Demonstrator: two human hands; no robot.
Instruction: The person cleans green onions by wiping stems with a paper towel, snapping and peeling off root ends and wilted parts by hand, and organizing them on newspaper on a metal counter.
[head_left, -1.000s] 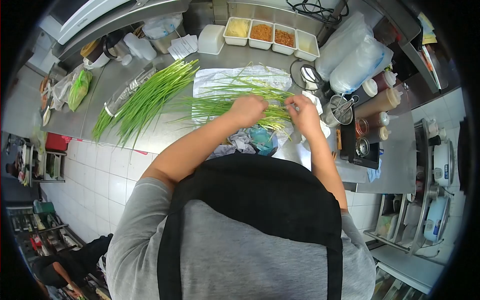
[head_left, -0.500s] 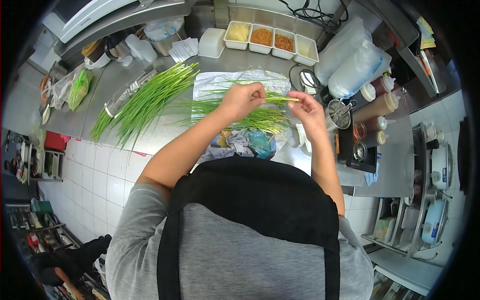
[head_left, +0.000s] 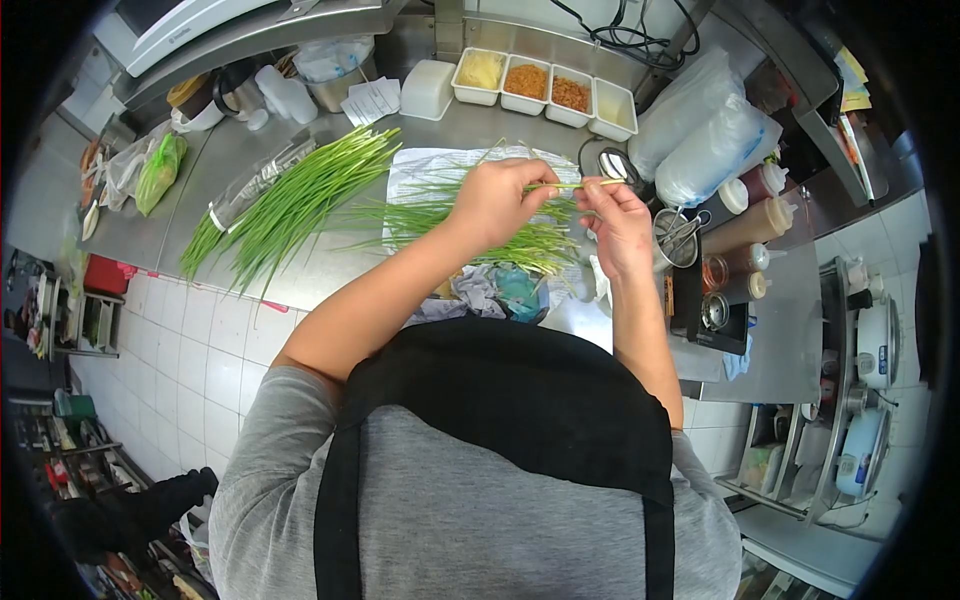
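My left hand (head_left: 500,200) is closed in a pinch on a thin chive stalk (head_left: 562,185), and my right hand (head_left: 617,218) pinches the pale end of it. The stalk stretches between both hands above the counter. Beneath them, loose green chives (head_left: 535,248) lie across a printed paper sheet (head_left: 408,165). Left of the sheet rests a large bunch of chives (head_left: 310,190), partly beside a clear plastic wrapper. Close to my apron, crumpled grey and teal scraps (head_left: 515,290) sit in a container whose sides are mostly hidden.
White tubs (head_left: 525,82) of orange and yellow food line the back of the counter. To the right stand filled plastic bags (head_left: 700,140), a metal pot with utensils (head_left: 677,235) and sauce bottles (head_left: 765,220). A person in dark clothes (head_left: 150,515) is at lower left.
My left hand has moved slightly right and now pinches the stalk close to my right hand. The right hand's fingers have drawn together around the stalk's end.
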